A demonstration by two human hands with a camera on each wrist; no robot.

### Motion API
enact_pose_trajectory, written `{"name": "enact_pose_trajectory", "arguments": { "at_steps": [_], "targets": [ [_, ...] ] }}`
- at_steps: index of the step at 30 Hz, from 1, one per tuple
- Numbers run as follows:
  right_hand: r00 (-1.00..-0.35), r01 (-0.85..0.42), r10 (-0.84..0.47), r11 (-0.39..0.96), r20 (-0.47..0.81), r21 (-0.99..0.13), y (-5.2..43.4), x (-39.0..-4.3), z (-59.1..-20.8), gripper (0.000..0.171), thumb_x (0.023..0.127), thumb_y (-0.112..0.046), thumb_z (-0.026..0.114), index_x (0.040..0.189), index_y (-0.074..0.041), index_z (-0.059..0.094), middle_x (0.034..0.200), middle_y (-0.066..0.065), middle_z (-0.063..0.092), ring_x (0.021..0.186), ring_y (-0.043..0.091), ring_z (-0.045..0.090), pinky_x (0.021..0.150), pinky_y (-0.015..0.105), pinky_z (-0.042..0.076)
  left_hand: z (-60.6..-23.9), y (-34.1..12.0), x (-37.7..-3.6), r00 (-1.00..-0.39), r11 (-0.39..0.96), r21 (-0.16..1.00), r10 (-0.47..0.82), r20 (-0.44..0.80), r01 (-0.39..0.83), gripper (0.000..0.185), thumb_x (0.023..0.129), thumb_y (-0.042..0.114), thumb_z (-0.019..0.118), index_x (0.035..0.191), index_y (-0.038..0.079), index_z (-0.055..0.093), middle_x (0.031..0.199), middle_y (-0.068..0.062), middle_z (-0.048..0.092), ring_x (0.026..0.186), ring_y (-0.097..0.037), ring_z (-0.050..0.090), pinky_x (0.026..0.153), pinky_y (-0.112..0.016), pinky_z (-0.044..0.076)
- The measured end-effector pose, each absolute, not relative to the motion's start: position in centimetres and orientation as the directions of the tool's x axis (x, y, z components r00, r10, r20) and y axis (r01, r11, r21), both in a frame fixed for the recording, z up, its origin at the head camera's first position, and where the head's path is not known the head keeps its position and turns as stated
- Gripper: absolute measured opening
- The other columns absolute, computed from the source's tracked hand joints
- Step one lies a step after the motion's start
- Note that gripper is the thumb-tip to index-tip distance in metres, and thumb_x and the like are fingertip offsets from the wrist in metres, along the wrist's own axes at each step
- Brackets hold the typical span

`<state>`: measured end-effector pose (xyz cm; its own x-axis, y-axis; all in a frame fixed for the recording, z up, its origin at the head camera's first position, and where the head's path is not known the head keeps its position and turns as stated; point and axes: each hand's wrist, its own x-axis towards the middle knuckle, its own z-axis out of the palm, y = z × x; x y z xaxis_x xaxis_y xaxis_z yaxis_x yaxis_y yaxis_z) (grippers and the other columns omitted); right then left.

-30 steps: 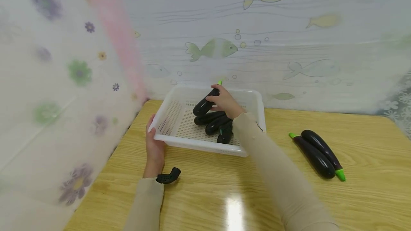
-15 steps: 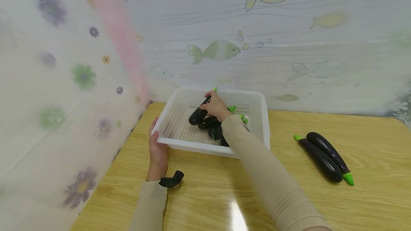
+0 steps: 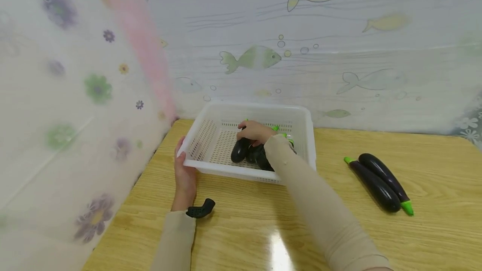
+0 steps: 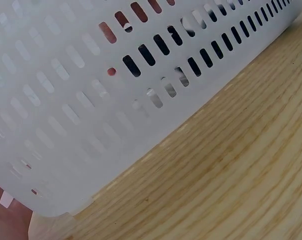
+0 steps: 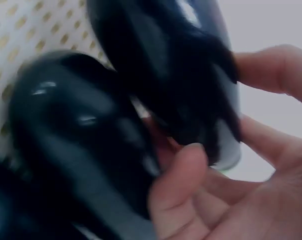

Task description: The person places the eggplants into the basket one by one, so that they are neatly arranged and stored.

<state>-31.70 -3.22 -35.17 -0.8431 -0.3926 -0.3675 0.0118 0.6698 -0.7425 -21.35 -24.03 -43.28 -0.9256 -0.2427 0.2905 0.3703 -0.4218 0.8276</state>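
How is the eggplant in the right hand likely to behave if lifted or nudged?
The eggplant may be slippery, as its skin shows glossy highlights. It seems fairly stiff, with no clear dent where the right hand grips it. Released, it might roll, being rounded, though the neighbouring eggplant could block one side.

The head camera looks forward and down over the person's forearms (image 3: 320, 208), far enough back to hold the white plastic basket (image 3: 226, 171), the wooden table (image 3: 233, 216) and, at 12 o'clock, the fish-printed sheet (image 3: 250, 58). The left wrist camera faces the basket's slotted outer side (image 4: 91, 175) up close, tilted, with table at 4 o'clock. The right wrist camera looks into the basket, very near the eggplants (image 5: 81, 125), the right hand (image 5: 271, 195) at 4 o'clock. It shares these with the head view; the left wrist view shares basket and table.
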Motion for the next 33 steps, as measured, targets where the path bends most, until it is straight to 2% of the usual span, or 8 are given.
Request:
{"name": "enact_pose_trajectory", "arguments": {
  "at_steps": [6, 12, 19, 25, 33],
  "targets": [
    [-0.823, -0.034, -0.397, 0.748, -0.405, -0.663, -2.3, -31.9, -35.3, 0.052, 0.085, -0.024, 0.054, 0.134, -0.018, 0.04, 0.131, 0.006, 0.037, 0.089, 0.022, 0.052, 0.062, 0.033, 0.048, -43.2, -24.3, -21.7, -0.928, -0.421, 0.83, -0.228, 0.293, 0.366, 0.049, 0.09, 0.03, 0.033, 0.138, 0.021, 0.029, 0.137, -0.007, 0.034, 0.124, -0.029, 0.03, 0.098, -0.044, 0.022],
    [-0.827, -0.09, -0.41, 0.772, -0.385, -0.629, -2.0, -31.6, -34.9, 0.051, 0.086, -0.024, 0.052, 0.134, -0.014, 0.039, 0.13, 0.006, 0.042, 0.093, 0.023, 0.05, 0.065, 0.034, 0.046, -43.1, -24.2, -21.8, -0.937, -0.421, 0.84, -0.22, 0.271, 0.342, 0.048, 0.09, 0.031, 0.034, 0.137, 0.024, 0.031, 0.137, -0.004, 0.036, 0.123, -0.028, 0.032, 0.097, -0.044, 0.024],
    [-0.848, -0.155, -0.379, 0.846, -0.37, -0.51, -1.4, -30.9, -34.8, 0.048, 0.088, -0.02, 0.052, 0.134, -0.01, 0.04, 0.134, 0.007, 0.041, 0.095, 0.023, 0.05, 0.068, 0.036, 0.045, -43.2, -23.5, -21.6, -0.939, -0.444, 0.83, -0.218, 0.267, 0.339, 0.047, 0.09, 0.028, 0.033, 0.137, 0.022, 0.031, 0.137, -0.006, 0.035, 0.123, -0.028, 0.032, 0.097, -0.043, 0.023],
    [-0.88, -0.171, -0.374, 0.825, -0.293, -0.539, -0.5, -31.2, -34.6, 0.048, 0.089, -0.024, 0.051, 0.134, -0.011, 0.04, 0.134, 0.009, 0.04, 0.088, 0.024, 0.053, 0.066, 0.035, 0.045, -43.2, -23.3, -21.7, -0.939, -0.446, 0.828, -0.22, 0.265, 0.339, 0.047, 0.09, 0.027, 0.033, 0.137, 0.022, 0.031, 0.137, -0.005, 0.035, 0.123, -0.027, 0.031, 0.098, -0.044, 0.022],
    [-0.866, -0.226, -0.425, 0.803, -0.264, -0.551, 0.6, -31.4, -33.4, 0.049, 0.089, -0.03, 0.049, 0.133, -0.011, 0.04, 0.137, 0.008, 0.037, 0.091, 0.024, 0.053, 0.068, 0.036, 0.048, -43.4, -24.0, -21.7, -0.935, -0.426, 0.837, -0.233, 0.267, 0.345, 0.047, 0.09, 0.029, 0.034, 0.137, 0.022, 0.031, 0.137, -0.005, 0.035, 0.123, -0.025, 0.032, 0.098, -0.041, 0.024]
  ]
}}
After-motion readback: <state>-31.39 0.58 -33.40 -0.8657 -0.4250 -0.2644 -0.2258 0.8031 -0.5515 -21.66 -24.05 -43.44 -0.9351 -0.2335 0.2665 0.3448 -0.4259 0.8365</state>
